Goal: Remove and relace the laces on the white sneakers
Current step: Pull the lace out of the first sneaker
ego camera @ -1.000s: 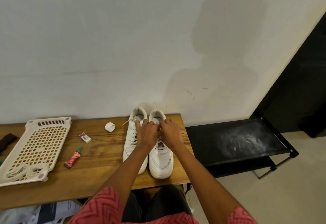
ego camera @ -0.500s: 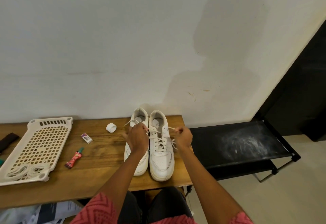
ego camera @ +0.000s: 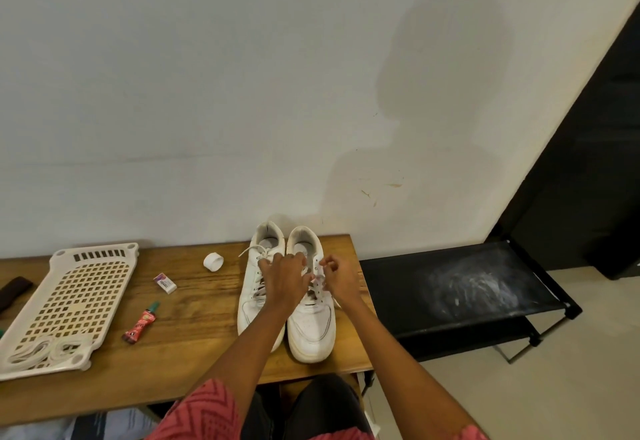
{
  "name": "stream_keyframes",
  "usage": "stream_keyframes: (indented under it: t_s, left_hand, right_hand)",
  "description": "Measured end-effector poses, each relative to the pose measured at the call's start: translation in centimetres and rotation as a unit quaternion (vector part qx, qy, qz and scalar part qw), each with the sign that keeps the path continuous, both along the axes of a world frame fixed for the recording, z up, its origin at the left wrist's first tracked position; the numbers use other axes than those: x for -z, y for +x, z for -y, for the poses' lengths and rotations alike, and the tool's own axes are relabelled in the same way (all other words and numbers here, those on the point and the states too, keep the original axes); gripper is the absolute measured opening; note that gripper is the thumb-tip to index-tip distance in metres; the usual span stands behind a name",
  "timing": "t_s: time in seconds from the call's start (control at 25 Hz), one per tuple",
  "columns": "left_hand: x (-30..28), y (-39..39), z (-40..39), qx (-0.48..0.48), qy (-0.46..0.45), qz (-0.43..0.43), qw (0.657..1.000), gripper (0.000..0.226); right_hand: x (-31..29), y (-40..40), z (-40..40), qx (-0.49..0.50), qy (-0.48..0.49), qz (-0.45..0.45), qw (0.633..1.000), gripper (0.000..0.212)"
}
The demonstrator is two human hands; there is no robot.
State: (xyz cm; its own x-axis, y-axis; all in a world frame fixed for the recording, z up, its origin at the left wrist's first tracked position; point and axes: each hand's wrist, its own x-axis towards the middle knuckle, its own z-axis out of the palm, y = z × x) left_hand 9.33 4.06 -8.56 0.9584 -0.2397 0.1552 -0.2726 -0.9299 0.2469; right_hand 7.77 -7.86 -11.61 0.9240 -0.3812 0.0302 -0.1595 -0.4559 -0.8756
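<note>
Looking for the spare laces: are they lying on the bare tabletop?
No, the spare laces lie bundled on the white plastic tray, at its near end.

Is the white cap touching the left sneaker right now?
Apart. In the head view, bare wood of the table shows between the white cap and the left sneaker.
</note>
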Motion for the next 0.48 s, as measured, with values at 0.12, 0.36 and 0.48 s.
stream_keyframes:
  t_s: [0.12, 0.36, 0.48]
  left_hand:
    - [-0.4, 0.8, 0.4, 0.005, 0.077, 0.017, 0.997, 0.024]
    - [0.2, 1.0, 0.5, 0.031, 0.119, 0.002, 0.992, 0.021]
    - [0.9, 0.5, -0.4, 0.019, 0.034, 0.017, 0.999, 0.022]
  right_hand:
    - [-0.5, 1.2, -0.5, 0.006, -0.034, -0.006, 0.999, 0.013]
    - [0.6, 2.2, -0.2, 0.016, -0.061, -0.058, 0.996, 0.029]
    - [0.6, 2.2, -0.4, 0.024, -0.040, -0.036, 0.998, 0.028]
